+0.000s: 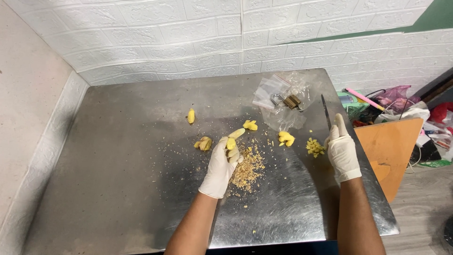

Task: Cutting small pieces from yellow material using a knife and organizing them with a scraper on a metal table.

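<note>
Left grip [225, 158] clenched on peeled ginger piece [232, 139]; right grip [340, 148] grasping knife [325, 111], blade up. Risk: glove probably slick, blade could slip toward fingers above counter [141, 189] middle.

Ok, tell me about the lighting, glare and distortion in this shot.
Head view: bright, even light; soft glare on the scratched steel table near its front edge; the white brick-pattern wall bows, a wide-lens curve; the white-gloved left hand and right hand look sharp.
</note>
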